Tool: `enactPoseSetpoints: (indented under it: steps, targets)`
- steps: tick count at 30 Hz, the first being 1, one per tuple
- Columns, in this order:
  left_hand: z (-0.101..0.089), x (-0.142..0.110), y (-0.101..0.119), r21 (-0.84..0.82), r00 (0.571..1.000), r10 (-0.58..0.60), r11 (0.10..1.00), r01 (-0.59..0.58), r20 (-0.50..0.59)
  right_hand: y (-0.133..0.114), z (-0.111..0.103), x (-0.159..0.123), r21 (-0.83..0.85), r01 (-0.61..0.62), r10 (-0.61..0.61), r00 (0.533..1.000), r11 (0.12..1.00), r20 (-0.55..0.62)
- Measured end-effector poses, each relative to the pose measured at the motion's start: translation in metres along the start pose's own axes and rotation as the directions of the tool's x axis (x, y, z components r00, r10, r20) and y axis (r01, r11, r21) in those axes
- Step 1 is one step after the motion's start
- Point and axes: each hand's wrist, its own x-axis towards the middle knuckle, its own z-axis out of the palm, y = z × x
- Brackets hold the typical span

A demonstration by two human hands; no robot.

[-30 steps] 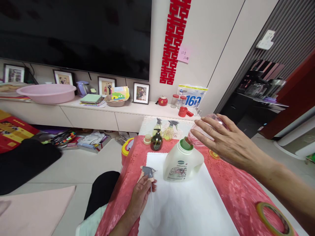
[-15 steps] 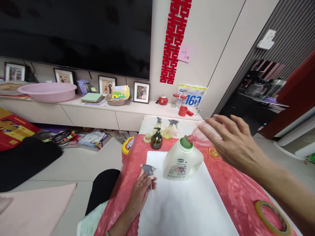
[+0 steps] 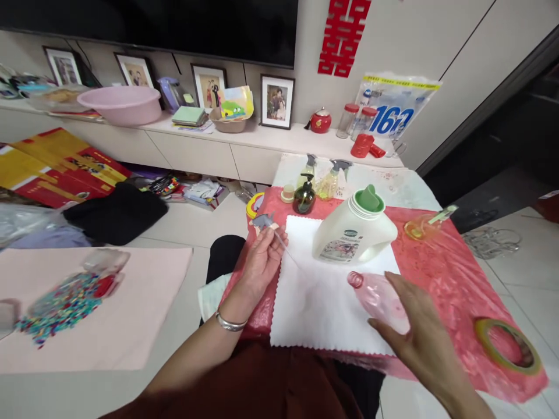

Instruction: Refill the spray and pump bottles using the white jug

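Note:
A grey and peach spray nozzle (image 3: 263, 221) with a thin clear dip tube is pinched in my left hand (image 3: 257, 267), over the left edge of the white cloth (image 3: 301, 302). My right hand (image 3: 421, 331) holds a clear pink bottle (image 3: 378, 297), its uncapped neck tilted up to the left. The bottle is above or on the cloth; I cannot tell which. Just beyond it stands a large whitish detergent jug (image 3: 345, 235) without a cap, a green pouring spout (image 3: 369, 199) in its mouth.
Behind the jug are a dark pump bottle (image 3: 304, 196), yellowish spray bottles (image 3: 327, 186) and a small cap (image 3: 287, 193). To the right lie a tipped bottle with amber liquid (image 3: 421, 226) and a tape roll (image 3: 509, 346). Colourful small pieces (image 3: 61, 308) lie on a pink mat.
My right hand has drawn the pink bottle away from the jug's mouth, down and toward me, turning its neck upward. My left hand still holds the spray nozzle. The view has tilted down.

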Motion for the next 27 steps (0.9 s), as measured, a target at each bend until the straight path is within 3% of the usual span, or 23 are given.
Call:
enactPoseSetpoints:
  steps: [3,6,17,27]
  targets:
    - [0.008,-0.001,0.006,-0.015,0.999,0.032,0.999,-0.032,-0.03,-0.014,0.032,-0.013,0.025,-0.041,0.041,0.999,0.999,0.022]
    - [0.012,-0.005,0.005,-0.029,0.999,0.042,0.999,-0.043,-0.029,-0.03,0.045,-0.013,0.075,-0.087,0.083,0.996,0.993,0.044]
    - [0.012,-0.015,-0.009,0.035,0.99,0.107,0.993,-0.11,0.087,-0.058,0.07,-0.006,0.253,-0.184,0.161,0.981,0.95,0.108]
    - [0.014,-0.037,-0.027,0.154,0.985,0.037,0.986,-0.063,0.166,-0.078,0.08,-0.003,0.372,-0.236,0.212,0.972,0.898,0.106]
